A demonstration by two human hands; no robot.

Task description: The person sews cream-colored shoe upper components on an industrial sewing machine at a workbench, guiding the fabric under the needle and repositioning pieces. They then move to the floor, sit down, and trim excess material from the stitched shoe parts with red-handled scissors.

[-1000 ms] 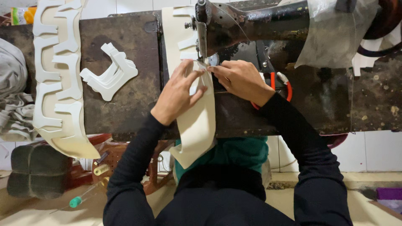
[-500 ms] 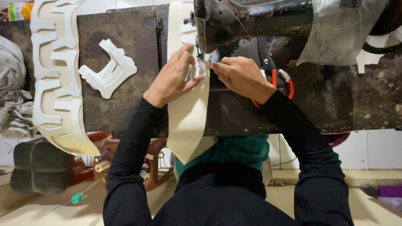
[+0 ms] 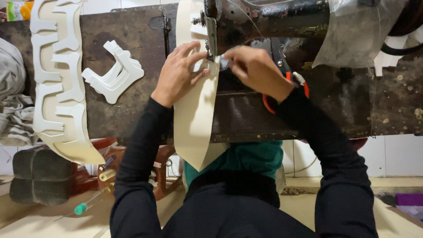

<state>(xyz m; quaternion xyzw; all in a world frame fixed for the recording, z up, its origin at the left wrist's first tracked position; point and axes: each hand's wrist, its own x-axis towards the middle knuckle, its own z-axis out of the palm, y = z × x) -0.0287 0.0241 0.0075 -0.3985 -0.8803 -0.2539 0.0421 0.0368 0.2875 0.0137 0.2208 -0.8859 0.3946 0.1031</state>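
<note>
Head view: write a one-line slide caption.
Both hands, left and right, press a cream strip under a sewing machine.

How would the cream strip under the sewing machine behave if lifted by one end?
Probably floppy: the cream strip droops over the table edge. Likely light, since the left hand flattens it with spread fingers alone.

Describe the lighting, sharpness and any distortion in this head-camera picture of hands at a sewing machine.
Head view: even, soft light with only faint shadows; mild sheen on the clear plastic cover. The left hand, right hand and cream strip are fairly sharp, the fingers slightly soft. The wide lens bows the worn table edge, and the dark sewing machine loses detail.
</note>
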